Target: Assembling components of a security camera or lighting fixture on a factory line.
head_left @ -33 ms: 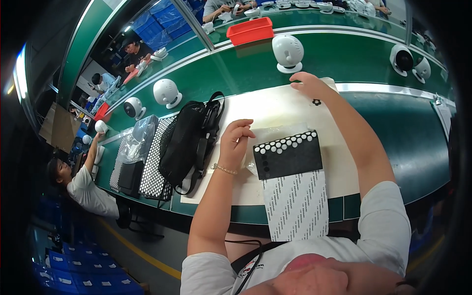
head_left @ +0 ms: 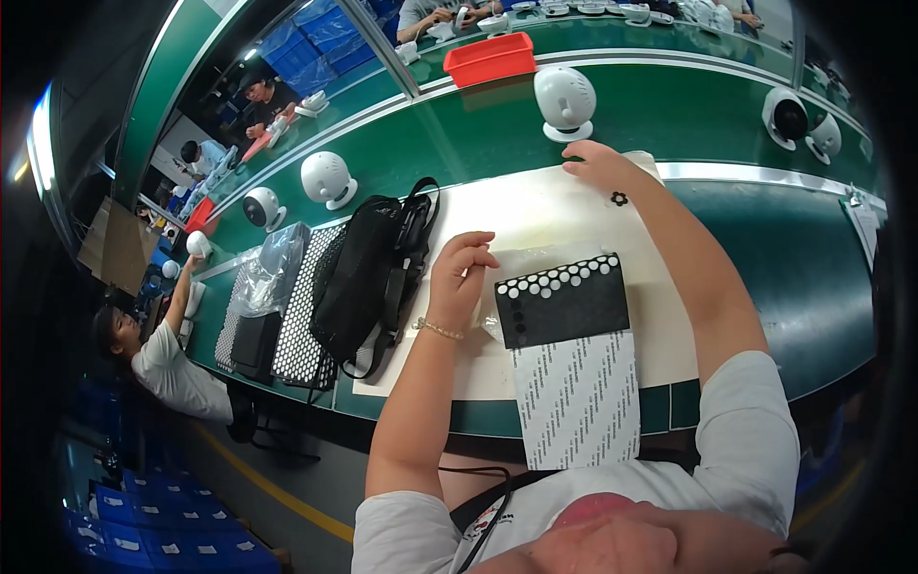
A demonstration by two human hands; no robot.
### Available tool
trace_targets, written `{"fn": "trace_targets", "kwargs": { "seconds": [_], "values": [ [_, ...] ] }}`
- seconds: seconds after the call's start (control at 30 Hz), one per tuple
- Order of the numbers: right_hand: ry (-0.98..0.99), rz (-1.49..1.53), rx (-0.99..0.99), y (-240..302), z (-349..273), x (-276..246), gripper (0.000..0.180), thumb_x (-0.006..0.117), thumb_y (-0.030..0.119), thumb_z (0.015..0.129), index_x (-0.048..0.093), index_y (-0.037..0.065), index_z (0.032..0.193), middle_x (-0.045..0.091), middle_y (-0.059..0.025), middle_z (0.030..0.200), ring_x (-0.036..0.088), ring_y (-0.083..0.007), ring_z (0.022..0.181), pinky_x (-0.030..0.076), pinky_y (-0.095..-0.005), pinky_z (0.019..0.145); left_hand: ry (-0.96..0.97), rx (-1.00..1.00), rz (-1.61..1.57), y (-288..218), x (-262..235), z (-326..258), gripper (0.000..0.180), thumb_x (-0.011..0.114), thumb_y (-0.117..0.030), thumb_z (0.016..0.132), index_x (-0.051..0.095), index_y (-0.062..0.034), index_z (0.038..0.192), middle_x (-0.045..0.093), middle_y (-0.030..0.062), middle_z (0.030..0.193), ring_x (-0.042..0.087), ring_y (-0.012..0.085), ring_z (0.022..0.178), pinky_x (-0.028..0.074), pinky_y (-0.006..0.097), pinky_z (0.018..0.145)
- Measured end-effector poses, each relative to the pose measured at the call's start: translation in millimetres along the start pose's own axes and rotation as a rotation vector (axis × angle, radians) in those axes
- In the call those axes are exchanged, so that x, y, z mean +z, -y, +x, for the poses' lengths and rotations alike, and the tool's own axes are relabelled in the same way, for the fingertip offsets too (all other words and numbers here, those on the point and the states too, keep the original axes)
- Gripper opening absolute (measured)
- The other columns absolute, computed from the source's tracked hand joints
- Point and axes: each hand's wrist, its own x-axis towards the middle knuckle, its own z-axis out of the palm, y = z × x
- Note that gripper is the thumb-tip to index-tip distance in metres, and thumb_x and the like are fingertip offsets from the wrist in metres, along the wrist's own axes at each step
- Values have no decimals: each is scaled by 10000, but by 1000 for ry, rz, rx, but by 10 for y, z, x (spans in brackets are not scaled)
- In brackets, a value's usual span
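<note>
Past the far edge of the white board (head_left: 516, 206), a rounded white device (head_left: 564, 93) stands upright on its foot, and we have our right hand (head_left: 598, 165) stretched to just beside that foot; whether they touch, we cannot tell. Its fingers are parted and slightly bent, with nothing visible between them. Our left hand (head_left: 461, 277) hovers left of the dark dotted sheet (head_left: 569, 320), its fingers loosely curled — whether they pinch something small, we cannot tell. The sheet lies toward the near edge of the surface, between our forearms, probably so that either hand can reach it. Its dotted border faces the far edge, while a patterned white backing (head_left: 577, 402) extends from it toward our body and over the near edge, perhaps simply for its length. Together their long axis runs from far to near, slightly slanted. A black bag (head_left: 359, 273) overlaps the board's left edge, which seems to leave the middle free for working, and a black flower-shaped piece (head_left: 620, 199) lies near the far right corner.
</note>
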Motion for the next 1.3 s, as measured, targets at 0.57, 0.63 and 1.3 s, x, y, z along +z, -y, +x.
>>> {"fn": "trace_targets", "kwargs": {
  "seconds": [0.57, 0.63, 1.3],
  "values": [
    [-727, -174, -164, -340, 329, -106, 343, 637, 344, 722, 586, 74, 927, 581, -76, 893, 530, -248, 920, 413, -361, 761, 39, -21, 47, -134, 79, 24, 117, 515, 74, 688, 575, -21, 718, 583, 81, 968, 543, 204, 901, 438, 268, 755],
    [-761, 173, -22, -11, 257, -188, 364, 665, 383, 699, 604, 52, 838, 584, -92, 739, 567, -235, 740, 433, -312, 648, 11, 51, 118, -119, 29, 5, 95, 520, 46, 719, 571, -19, 768, 589, 82, 946, 547, 190, 874, 434, 261, 755],
    [-6, 1057, -122, 1871, -1075, -67, 324, 485, 260, 890, 489, 9, 1094, 559, -42, 968, 488, -100, 904, 375, -252, 826, 186, -181, -1051, -340, -57, -97, 517, 532, -269, 842, 365, -19, 1263, 492, 128, 1179, 513, 313, 1059, 388, 405, 925]
  ]
}}
